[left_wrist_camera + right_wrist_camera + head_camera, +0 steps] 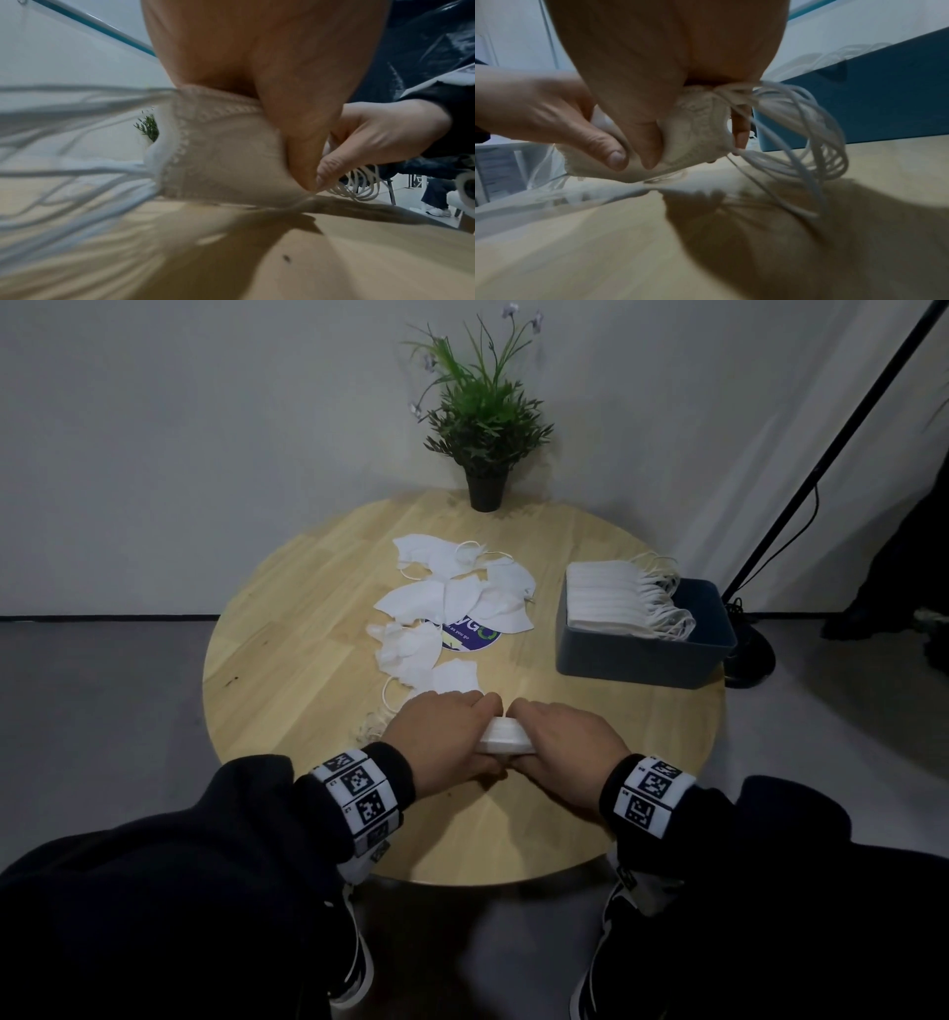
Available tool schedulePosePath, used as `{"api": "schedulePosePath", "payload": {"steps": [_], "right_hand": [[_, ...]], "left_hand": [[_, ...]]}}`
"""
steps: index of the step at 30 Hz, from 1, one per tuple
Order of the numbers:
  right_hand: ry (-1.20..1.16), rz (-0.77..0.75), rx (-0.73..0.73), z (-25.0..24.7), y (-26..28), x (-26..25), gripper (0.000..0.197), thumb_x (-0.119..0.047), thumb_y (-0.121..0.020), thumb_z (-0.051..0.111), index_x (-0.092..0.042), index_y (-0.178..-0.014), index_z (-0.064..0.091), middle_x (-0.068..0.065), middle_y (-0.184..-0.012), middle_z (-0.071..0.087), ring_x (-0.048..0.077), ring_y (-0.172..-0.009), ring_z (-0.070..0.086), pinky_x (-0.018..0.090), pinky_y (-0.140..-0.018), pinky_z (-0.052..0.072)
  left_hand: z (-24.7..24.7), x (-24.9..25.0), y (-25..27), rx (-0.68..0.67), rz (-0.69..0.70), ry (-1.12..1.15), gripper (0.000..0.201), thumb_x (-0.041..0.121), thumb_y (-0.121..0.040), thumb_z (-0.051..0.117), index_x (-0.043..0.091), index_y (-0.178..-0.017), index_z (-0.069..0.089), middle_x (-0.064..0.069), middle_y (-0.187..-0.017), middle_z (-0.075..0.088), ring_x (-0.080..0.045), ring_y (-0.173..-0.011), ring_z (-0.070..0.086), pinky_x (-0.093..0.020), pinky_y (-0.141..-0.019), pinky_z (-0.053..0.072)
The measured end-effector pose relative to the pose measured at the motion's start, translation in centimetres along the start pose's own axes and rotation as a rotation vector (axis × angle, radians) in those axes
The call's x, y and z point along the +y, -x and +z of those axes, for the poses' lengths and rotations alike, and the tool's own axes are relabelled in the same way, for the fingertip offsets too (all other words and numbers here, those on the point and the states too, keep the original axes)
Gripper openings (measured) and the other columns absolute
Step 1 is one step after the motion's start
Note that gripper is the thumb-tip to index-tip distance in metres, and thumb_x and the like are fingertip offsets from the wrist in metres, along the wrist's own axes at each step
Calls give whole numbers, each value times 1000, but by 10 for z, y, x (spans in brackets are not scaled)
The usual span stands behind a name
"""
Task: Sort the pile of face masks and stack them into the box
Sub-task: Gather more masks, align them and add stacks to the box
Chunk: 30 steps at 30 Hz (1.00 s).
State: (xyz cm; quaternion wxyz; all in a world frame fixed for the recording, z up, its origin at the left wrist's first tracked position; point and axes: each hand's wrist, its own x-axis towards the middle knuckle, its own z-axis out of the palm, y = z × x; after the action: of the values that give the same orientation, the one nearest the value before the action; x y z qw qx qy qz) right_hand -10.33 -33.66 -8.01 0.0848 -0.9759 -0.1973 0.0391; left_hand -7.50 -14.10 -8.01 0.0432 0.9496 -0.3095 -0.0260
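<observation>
A small stack of white face masks is held just above the front of the round wooden table. My left hand grips its left end and my right hand grips its right end, fingers curled over the top. In the left wrist view my left hand pinches the stack, ear loops trailing blurred. In the right wrist view my right hand pinches the stack, with ear loops hanging. Loose masks lie mid-table. The blue-grey box at right holds a stack of masks.
A potted plant stands at the table's far edge. A round sticker lies partly under the loose masks. A black stand pole with a cable rises beyond the box. The box's wall is close to my right hand.
</observation>
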Motion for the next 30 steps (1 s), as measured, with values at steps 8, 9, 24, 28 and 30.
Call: {"api": "schedulePosePath", "payload": {"steps": [8,9,24,28,30], "right_hand": [[-637,300,-127,-25,3,18,32,-36,-71,91,-19,-92,73,-5,-78,70,6,-66,62,21,-60,50],[-687,322,-155,-34,2,26,25,-34,-72,92,-16,-80,75,-5,-69,69,5,-59,60,19,-55,47],[-1751,664,193,-86,0,45,33,3,-93,53,-17,-69,44,-3,-53,26,10,-44,31,21,-41,34],[-1495,596,279,-78,-9,35,30,-1,-92,62,-15,-69,50,-2,-50,39,16,-52,37,29,-52,29],[-1363,530,335,-80,-10,33,33,-5,-91,68,-15,-63,53,-1,-51,48,18,-54,43,33,-58,35]], "left_hand": [[-24,-18,0,-248,-91,276,40,58,-77,74,29,-100,59,6,-86,67,-22,-82,64,-35,-69,51],[-29,-26,1,-283,-114,365,40,58,-75,78,28,-96,61,8,-84,67,-18,-80,63,-34,-69,50],[-47,-53,17,-387,-187,931,43,44,-79,86,26,-115,72,7,-110,78,-20,-103,74,-41,-102,54],[-31,-37,10,-316,-229,982,47,50,-76,86,27,-114,73,6,-109,78,-20,-102,74,-45,-100,56],[-23,-29,8,-278,-270,1068,41,42,-79,87,24,-113,74,2,-107,79,-24,-100,75,-45,-97,58]]}}
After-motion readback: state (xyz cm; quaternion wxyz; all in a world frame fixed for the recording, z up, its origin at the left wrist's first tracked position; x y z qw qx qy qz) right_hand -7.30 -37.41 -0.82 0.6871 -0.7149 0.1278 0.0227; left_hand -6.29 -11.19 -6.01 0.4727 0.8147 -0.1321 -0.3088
